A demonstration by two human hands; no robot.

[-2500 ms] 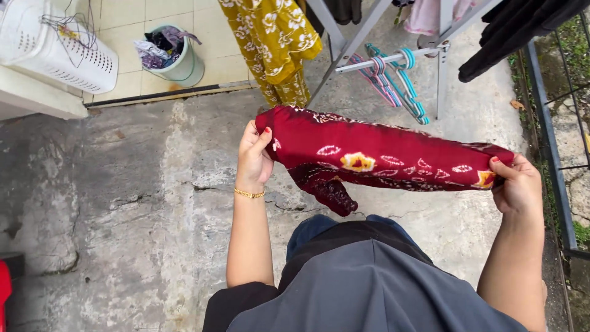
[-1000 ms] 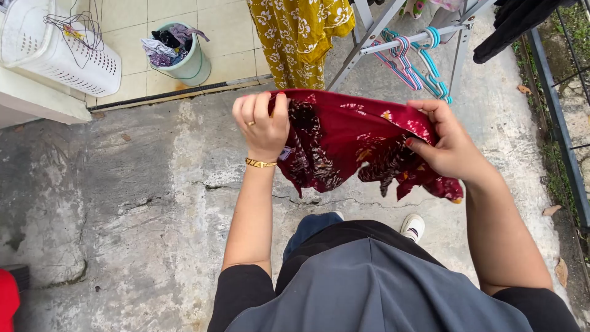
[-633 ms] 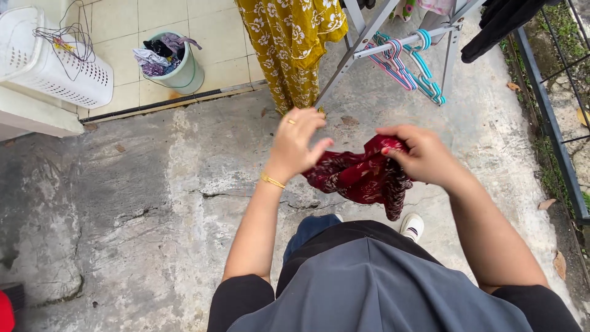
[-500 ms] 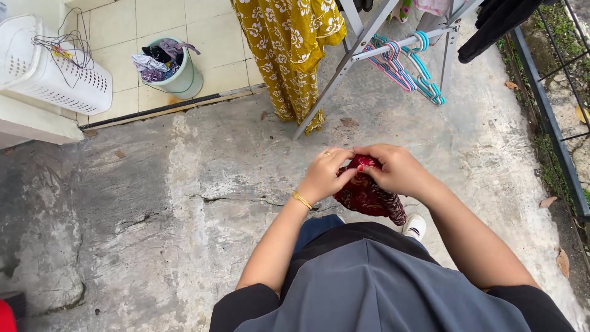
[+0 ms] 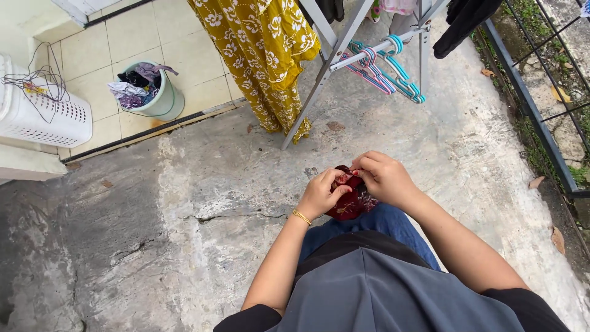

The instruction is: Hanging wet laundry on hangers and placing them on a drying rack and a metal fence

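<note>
Both hands are closed on a dark red patterned cloth (image 5: pixel 351 200) bunched into a small wad in front of the person's waist, above the blue-jeaned legs. Left hand (image 5: pixel 319 193), gold bracelet (image 5: pixel 301 216) on the wrist, has its fingers curled round the wad's left side, thumb over the top. Right hand (image 5: pixel 386 178) pinches the top edge of the wad with thumb and fingertips; its other fingers are folded over the cloth. The two hands are touching or nearly so across the wad; most of the cloth is hidden between them, with only a lower lobe hanging out under the left palm. Ground is cracked grey concrete (image 5: pixel 184 215). Containers: a pale green round plastic bucket (image 5: pixel 161 101) stands on the tiled strip at upper left, holding a heap of mixed clothes in black, purple and white that spills over the rim. Left of it, a white perforated plastic laundry basket (image 5: pixel 46 120) lies on its side on a white ledge, with tangled thin wires (image 5: pixel 37 83) on top; its contents cannot be made out. Ahead, a grey metal drying rack (image 5: pixel 326 67) carries a mustard-yellow floral garment (image 5: pixel 264 55) that hangs almost to the ground, and a bunch of pink and teal plastic hangers (image 5: pixel 387 71) on a crossbar. Dark garment (image 5: pixel 464 21) hangs at upper right, beside a black metal fence (image 5: pixel 528 110).
</note>
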